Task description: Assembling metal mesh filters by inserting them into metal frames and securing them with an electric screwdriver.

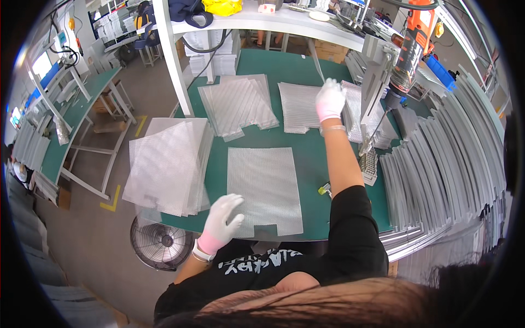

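A single pale mesh sheet (263, 188) with a notch in its near edge lies flat on the green worktable in front of me. Beside its near left corner is my left hand (221, 220), in a white glove with a pink cuff, its thumb and fingers apart and nothing between them. Farther off, my right hand (331, 99), gloved alike, reaches to the right edge of a neat stack of mesh sheets (298, 106). Its fingers look curled together; whatever they hold is hidden. Another pile of mesh sheets (353, 117) lies just right of that hand.
Fanned mesh sheets (238, 106) and a larger pile (167, 164) occupy the table's left. An orange power screwdriver (413, 44) hangs on a stand at right, above a metal fixture (369, 167). Curved rows of grey panels (443, 164) line the right side. A fan (162, 243) stands below.
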A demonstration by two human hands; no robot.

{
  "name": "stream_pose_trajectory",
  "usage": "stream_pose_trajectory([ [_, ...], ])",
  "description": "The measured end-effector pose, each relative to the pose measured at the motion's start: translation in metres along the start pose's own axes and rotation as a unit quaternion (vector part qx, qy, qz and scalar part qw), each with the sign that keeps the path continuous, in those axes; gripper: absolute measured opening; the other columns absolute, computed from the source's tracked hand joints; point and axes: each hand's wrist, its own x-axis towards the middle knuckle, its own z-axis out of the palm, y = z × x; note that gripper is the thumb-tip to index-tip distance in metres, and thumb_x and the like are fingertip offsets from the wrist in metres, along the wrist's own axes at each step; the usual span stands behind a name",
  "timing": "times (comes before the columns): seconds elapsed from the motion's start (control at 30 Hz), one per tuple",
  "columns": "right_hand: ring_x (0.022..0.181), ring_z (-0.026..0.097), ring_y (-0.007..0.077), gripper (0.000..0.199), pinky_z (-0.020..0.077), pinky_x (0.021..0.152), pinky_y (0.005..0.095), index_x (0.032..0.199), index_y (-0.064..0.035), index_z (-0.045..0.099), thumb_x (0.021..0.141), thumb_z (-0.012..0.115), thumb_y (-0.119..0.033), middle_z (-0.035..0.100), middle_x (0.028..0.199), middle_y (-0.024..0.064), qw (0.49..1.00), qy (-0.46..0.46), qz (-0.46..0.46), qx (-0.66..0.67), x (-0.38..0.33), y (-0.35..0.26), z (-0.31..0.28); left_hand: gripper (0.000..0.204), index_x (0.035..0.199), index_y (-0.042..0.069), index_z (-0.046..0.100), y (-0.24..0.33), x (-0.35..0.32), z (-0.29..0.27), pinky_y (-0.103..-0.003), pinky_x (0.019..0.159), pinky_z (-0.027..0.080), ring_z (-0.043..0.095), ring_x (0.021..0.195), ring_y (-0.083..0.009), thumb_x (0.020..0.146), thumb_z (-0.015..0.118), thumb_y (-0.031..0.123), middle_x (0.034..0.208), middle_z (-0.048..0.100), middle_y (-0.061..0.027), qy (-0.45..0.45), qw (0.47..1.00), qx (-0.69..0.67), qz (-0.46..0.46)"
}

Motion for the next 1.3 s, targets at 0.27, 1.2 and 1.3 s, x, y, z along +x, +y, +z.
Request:
stream_pose_trajectory([
  [0.27,0.120,0.055,0.0398,0.041,0.0350,0.111,0.0537,0.125,0.0076,0.053,0.084,0.057,0.004,0.058,0.126,0.0256,0.946,0.199,-0.153,0.207,-0.067,-0.002,-0.107,0.030,0.103,0.000,0.062,-0.002,0.028,-0.004,-0.047,0.093,0.044,0.058,0.100,-0.0339,0.082,0.067,0.020,0.103,0.064,-0.0143,-0.032,0.979,0.193,0.049],
  [1.2,0.060,0.063,0.0230,0.099,0.0524,0.060,0.0340,0.154,-0.0008,0.017,0.076,0.077,-0.018,0.067,0.086,0.0104,0.843,-0.283,0.091,0.448,-0.275,0.011,-0.214,0.078,0.150,-0.002,0.023,0.021,-0.012,0.030,-0.025,0.073,0.055,0.068,0.086,-0.0144,0.084,0.063,-0.001,0.120,0.062,-0.0182,0.199,0.935,-0.205,-0.211],
  [1.3,0.066,0.064,0.0238,0.099,0.0525,0.063,0.0331,0.155,-0.0039,0.017,0.077,0.076,-0.020,0.063,0.078,0.0092,0.845,-0.349,0.101,0.393,-0.286,0.010,-0.206,0.076,0.146,0.002,0.036,0.005,-0.014,0.036,-0.030,0.081,0.053,0.067,0.096,-0.0219,0.080,0.073,0.010,0.122,0.061,-0.0167,0.112,0.979,0.001,-0.169],
])
